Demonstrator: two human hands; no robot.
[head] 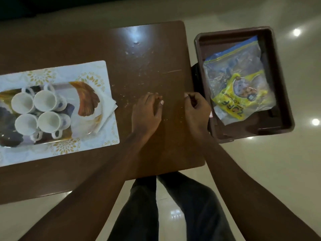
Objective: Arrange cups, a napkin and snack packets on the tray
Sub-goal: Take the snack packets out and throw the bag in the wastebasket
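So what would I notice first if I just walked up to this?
Four white cups huddle on a patterned tray at the table's left, with a white napkin peeking out at the tray's right edge. Past the table's right side, a brown bin holds a bright yellow snack packet. In between are the left hand and right hand.

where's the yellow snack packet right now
Head view, right side: the yellow snack packet lies in a clear zip bag inside the brown bin beside the table, near the right hand.
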